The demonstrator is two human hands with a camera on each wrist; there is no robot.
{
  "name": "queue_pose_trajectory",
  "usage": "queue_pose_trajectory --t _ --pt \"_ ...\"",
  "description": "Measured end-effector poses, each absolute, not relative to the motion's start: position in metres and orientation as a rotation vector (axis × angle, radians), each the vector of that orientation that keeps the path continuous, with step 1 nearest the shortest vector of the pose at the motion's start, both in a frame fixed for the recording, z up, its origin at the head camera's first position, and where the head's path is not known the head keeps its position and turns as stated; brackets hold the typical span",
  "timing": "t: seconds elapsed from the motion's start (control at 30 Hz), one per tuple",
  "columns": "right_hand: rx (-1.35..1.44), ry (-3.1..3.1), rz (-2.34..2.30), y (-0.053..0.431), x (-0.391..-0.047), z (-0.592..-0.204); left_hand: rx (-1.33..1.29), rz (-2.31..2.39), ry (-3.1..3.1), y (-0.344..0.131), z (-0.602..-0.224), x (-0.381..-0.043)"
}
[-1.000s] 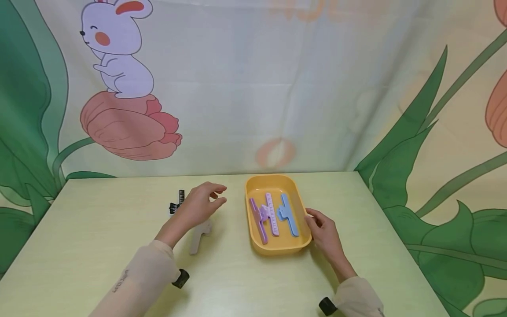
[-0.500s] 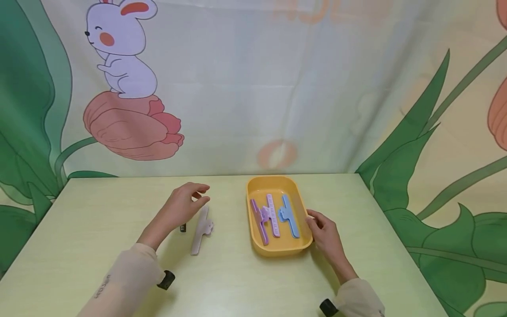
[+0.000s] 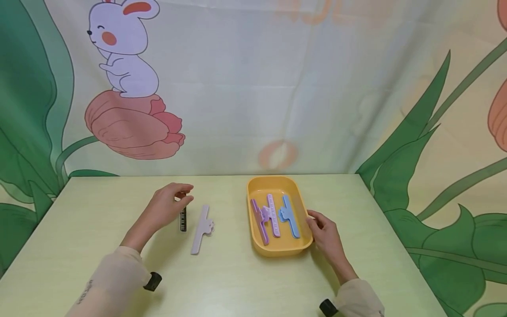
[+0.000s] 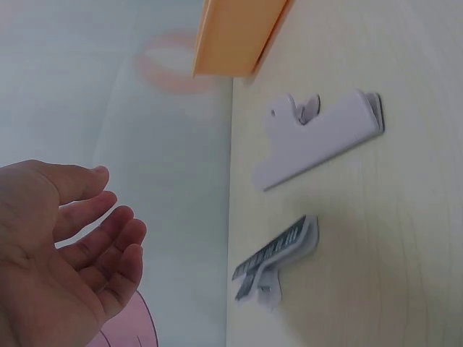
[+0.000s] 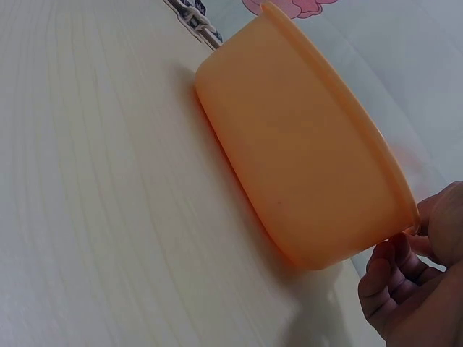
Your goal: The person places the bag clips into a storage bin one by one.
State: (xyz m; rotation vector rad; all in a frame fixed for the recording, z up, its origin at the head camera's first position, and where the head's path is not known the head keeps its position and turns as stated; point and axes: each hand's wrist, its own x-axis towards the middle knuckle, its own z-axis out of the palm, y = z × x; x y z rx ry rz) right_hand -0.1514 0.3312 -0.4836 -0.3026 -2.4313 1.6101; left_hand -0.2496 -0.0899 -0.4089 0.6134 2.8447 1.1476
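Observation:
My left hand [image 3: 163, 206] hovers over the left of the table, fingers loosely bent and holding nothing. Below its fingertips lies a black-and-white clip [image 3: 183, 221], partly hidden by the hand in the head view. In the left wrist view this clip [image 4: 278, 253] lies apart from the hand [image 4: 72, 246]. To its right is a pale grey-lilac clip [image 3: 200, 235]. My right hand [image 3: 328, 235] grips the right rim of a yellow plastic tray [image 3: 279, 253], thumb and fingers at the edge. Inside are a purple clip [image 3: 259, 224], a lilac clip with ruler marks [image 3: 273, 218] and a blue clip [image 3: 291, 218].
The pale wooden table [image 3: 237, 286] ends at a printed curtain [image 3: 222, 88] behind it. A black wrist camera [image 3: 152, 281] sits at the left sleeve, another black camera [image 3: 328, 307] at the right sleeve.
My left hand has moved left, from beside the grey-lilac clip to above the black-and-white clip, uncovering the grey-lilac one. The right hand still holds the tray's rim.

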Motion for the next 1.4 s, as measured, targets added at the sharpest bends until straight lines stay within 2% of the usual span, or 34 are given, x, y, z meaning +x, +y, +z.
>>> queue_pose_trajectory --t 0.6,1.4 --pt "-0.306 -2.446 1.587 0.332 -0.152 -0.483 0.511 1.16 2.884 -0.126 -0.425 -0.256" --pt "-0.314 -2.427 1.6 0.331 -0.152 -0.483 0.421 1.141 2.768 -0.136 -0.459 -0.273"
